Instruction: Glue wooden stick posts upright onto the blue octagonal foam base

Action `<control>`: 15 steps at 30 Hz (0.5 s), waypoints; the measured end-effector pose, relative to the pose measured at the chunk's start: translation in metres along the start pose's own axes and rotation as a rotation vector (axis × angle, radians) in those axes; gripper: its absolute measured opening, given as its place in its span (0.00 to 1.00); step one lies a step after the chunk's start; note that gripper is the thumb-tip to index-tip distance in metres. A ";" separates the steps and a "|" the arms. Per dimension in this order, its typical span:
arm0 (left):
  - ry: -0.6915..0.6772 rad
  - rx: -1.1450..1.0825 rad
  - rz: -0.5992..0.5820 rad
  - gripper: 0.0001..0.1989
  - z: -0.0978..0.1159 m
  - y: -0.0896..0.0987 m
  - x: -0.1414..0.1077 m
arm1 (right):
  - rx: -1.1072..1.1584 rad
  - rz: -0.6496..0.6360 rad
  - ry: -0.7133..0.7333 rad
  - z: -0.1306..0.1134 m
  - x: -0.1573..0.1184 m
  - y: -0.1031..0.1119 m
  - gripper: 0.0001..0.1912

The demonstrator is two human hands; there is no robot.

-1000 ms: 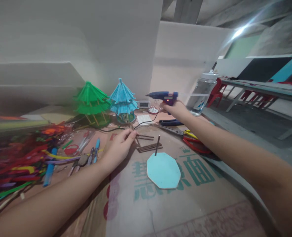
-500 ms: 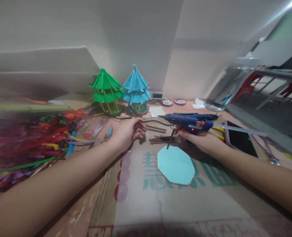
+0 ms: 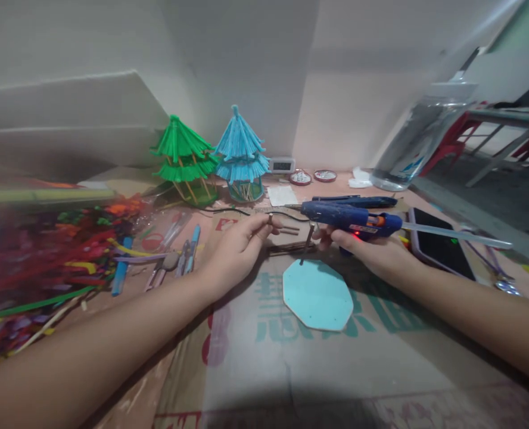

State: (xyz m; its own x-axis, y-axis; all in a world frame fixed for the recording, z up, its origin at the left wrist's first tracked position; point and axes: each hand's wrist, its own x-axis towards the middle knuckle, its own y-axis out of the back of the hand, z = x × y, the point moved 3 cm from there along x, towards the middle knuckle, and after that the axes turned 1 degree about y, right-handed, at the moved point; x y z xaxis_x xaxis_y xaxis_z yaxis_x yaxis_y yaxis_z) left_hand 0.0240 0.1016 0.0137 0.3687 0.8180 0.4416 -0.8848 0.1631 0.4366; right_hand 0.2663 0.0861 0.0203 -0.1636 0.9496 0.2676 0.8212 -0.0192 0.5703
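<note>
One turquoise octagon (image 3: 318,295) lies flat on the printed sheet (image 3: 246,375) before me, a single dark stick (image 3: 308,241) standing tilted at its far edge. My right hand (image 3: 376,253), beyond the octagon and to its right, is wrapped round the grip of a blue glue gun (image 3: 336,215); my fingers hide most of that grip, and I can't tell whether they touch the dark stick. My left hand (image 3: 240,247), beyond the octagon to its left, has thumb and fingertips pinched on a brown stick (image 3: 270,220), mostly hidden. Behind the octagon, the piled sticks (image 3: 286,249) overlap too closely to count.

Two roofed models, one green (image 3: 184,158) and one blue (image 3: 241,155), stand on the bench (image 3: 342,186) well beyond the octagon, leftward. Two small dishes (image 3: 313,176) sit straight beyond it. One phone (image 3: 441,241) lies to its right, its near edge behind my forearm. The glue gun partly blocks a dark blue tool (image 3: 358,201). Far left of the octagon, a heap of coloured strips (image 3: 45,256) is smeared and cut off.
</note>
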 end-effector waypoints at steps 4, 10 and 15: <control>-0.021 0.046 0.019 0.12 -0.002 0.001 0.002 | 0.031 -0.028 -0.024 -0.003 -0.002 -0.002 0.21; -0.088 0.095 0.026 0.12 0.002 0.001 0.003 | 0.027 -0.029 -0.001 -0.001 0.001 -0.002 0.17; -0.081 0.126 0.043 0.11 0.002 0.002 0.003 | -0.009 -0.014 0.026 0.002 0.000 -0.001 0.17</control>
State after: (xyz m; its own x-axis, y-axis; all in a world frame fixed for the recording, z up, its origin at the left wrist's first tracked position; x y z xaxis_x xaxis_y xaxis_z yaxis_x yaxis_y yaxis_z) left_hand 0.0238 0.1032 0.0174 0.3571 0.7750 0.5214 -0.8593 0.0538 0.5086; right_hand 0.2663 0.0872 0.0177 -0.1891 0.9412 0.2801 0.8138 -0.0094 0.5810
